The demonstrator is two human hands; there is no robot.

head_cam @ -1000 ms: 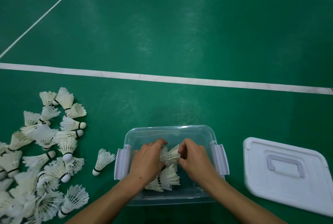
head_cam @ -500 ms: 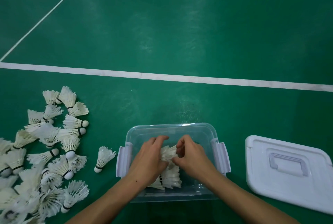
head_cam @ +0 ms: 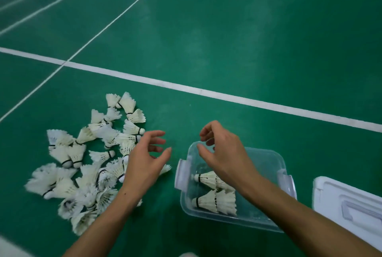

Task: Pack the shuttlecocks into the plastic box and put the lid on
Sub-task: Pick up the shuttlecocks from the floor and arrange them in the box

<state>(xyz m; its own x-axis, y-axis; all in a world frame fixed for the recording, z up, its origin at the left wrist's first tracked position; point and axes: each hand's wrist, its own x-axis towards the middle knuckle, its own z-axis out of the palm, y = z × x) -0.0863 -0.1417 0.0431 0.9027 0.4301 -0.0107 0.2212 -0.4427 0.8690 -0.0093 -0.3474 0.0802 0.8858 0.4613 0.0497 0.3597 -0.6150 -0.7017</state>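
Both hands empty, fingers loosely spread. Left hand [head_cam: 144,162] hovers over the edge of the loose shuttlecocks [head_cam: 86,161] pile. Right hand [head_cam: 225,154] hangs above the plastic box [head_cam: 268,161] (a few shuttlecocks lying inside, below the wrist). Lid [head_cam: 334,196] sits to the right of that forearm.

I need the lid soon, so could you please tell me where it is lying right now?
In the head view, the white lid lies on the green floor at the lower right edge, just right of the clear plastic box and partly cut off by the frame.
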